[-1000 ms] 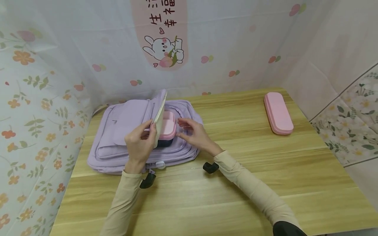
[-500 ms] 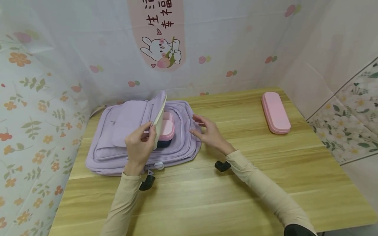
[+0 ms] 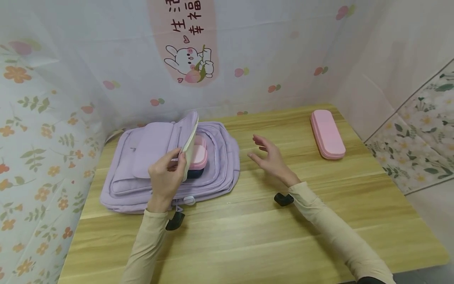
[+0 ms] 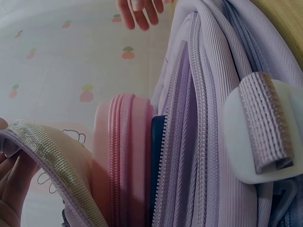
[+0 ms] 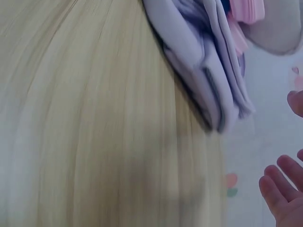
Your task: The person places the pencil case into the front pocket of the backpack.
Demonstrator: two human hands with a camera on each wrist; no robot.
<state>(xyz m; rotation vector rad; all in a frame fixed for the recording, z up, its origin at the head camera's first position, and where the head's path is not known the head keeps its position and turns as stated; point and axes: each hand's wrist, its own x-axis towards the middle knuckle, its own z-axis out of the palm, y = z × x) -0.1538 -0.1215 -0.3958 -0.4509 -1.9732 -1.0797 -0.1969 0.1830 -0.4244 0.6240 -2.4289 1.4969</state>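
Observation:
A lavender backpack point(image 3: 150, 148) lies flat at the table's left. My left hand point(image 3: 166, 175) pinches the edge of its front pocket flap point(image 3: 190, 148) and holds it raised. Inside that pocket are pink zipped cases point(image 3: 199, 156), with a dark blue item point(image 3: 196, 173) beneath them. The left wrist view shows a pink case point(image 4: 135, 156) side-on beside the pocket's zipper teeth point(image 4: 165, 156). To the right of the backpack, my right hand point(image 3: 272, 159) hovers above the table with fingers spread and nothing in them. Part of the pocket's inside is hidden by the flap.
A pink pencil case point(image 3: 328, 134) lies at the back right of the wooden table point(image 3: 227, 236). Patterned cloth point(image 3: 283, 47) hangs behind and on the sides. A white buckle point(image 3: 189, 200) sits at the backpack's near edge.
My right hand has moved right, away from the pink cases in the pocket and past the backpack's edge. The left hand still holds the flap up.

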